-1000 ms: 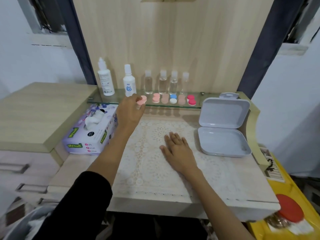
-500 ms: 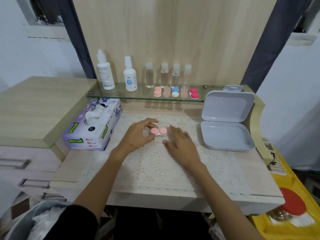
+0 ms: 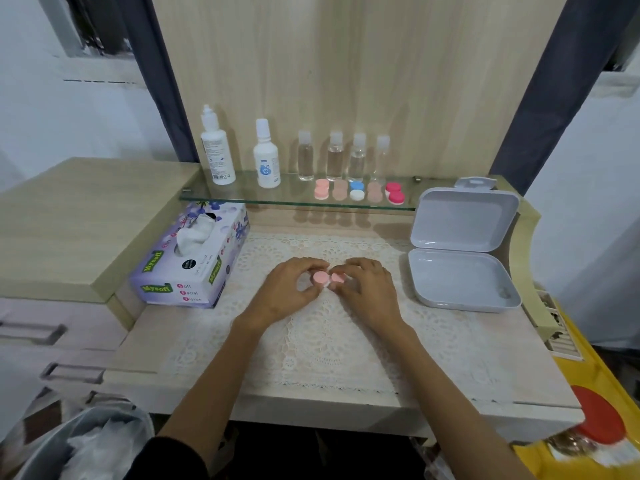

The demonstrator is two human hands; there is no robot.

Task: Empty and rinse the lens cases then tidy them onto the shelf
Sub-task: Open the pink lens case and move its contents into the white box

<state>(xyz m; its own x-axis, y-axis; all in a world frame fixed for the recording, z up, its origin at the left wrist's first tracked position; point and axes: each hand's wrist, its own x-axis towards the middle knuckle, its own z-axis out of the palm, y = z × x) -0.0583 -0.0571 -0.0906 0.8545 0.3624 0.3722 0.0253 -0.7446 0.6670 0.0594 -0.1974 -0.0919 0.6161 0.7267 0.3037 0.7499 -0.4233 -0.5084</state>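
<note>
Centrally, pink lens case (image 3: 327, 278): between both hands over the lace mat (image 3: 329, 344) on the table (image 3: 460, 344); whether it rests on the mat cannot be told. Both round caps face up, the right one partly hidden by fingertips.
Left hand (image 3: 287, 292): fingers (image 3: 308, 263) curled over the case's left end, thumb beneath, gripping it.
Right hand (image 3: 369, 291): fingers (image 3: 358, 263) curled round the right cap, pinching it.
Glass shelf (image 3: 242, 195): at the back, above the table, against a wooden panel.
Other lens cases (image 3: 356, 190): five in a row on the shelf's right half, in order pale pink, beige, blue-and-white, beige, red.
White bottles (image 3: 216, 150): two, upright on the shelf's left part.
Clear bottles (image 3: 335, 159): four, upright just behind the row of cases.
Tissue box (image 3: 194, 268): left of the mat, a tissue standing out of its slot.
Hinged box (image 3: 462, 271): pale grey, lid raised, right of the hands and apart from them.
</note>
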